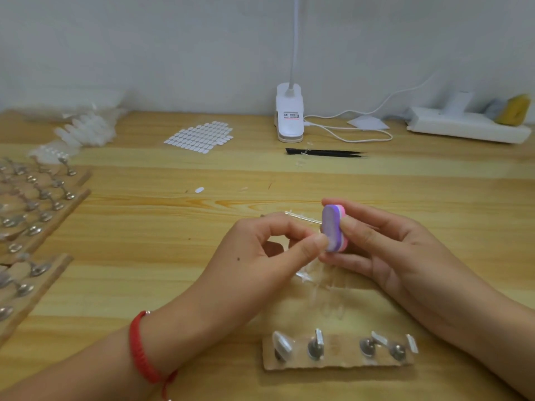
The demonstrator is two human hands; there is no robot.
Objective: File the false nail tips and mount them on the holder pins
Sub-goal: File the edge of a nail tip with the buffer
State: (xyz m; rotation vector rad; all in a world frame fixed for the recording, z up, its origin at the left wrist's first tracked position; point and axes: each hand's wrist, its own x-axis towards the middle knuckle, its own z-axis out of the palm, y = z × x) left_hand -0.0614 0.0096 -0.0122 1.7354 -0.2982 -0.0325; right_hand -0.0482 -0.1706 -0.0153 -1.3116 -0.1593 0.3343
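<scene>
My right hand grips a small purple-and-pink buffer block, held upright. My left hand pinches something tiny between thumb and forefinger and presses it against the block's purple face; the nail tip itself is hidden by the fingers. Below the hands lies a clear strip of false nail tips, and an empty clear sprue lies behind the hands. Nearest me is a wooden holder strip with several metal pins, each carrying a clear tip.
More wooden holder strips with pins fill the left edge. At the back are bags of nail tips, a sheet of white adhesive tabs, a white clip lamp with cable, black tweezers and a white power strip.
</scene>
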